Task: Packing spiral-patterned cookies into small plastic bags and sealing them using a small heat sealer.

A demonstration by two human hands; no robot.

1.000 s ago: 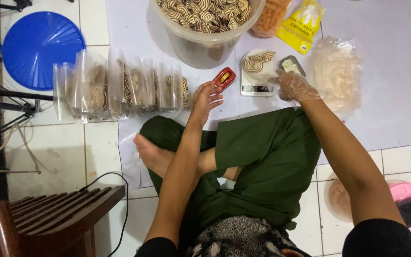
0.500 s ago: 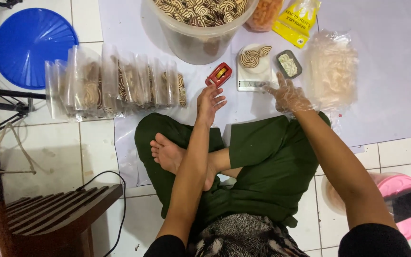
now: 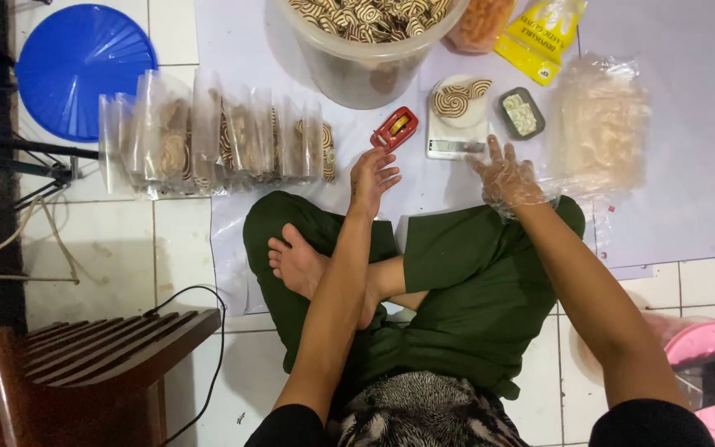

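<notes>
Left hand [image 3: 371,175] bare, fingers loosely spread, holding nothing, hovering just short of red tape dispenser [image 3: 395,128]. Right hand [image 3: 506,175] in thin clear glove, fingers splayed apart, empty, hanging just below small white scale [image 3: 457,124]. Spiral brown-and-cream cookies [image 3: 455,99] resting on scale pan, probably for portioning. Small grey tray [image 3: 522,113] with pale pieces just right of scale. Big clear tub [image 3: 370,62] of same spiral cookies above, within arm's reach. Row of filled clear bags [image 3: 217,145] standing upright to left, likely finished packs set aside. Clear bag of pale crackers [image 3: 602,124] at right. All laid on white sheet [image 3: 688,165] over tiled floor, likely for cleanliness. Blue lid [image 3: 84,66] far left.
</notes>
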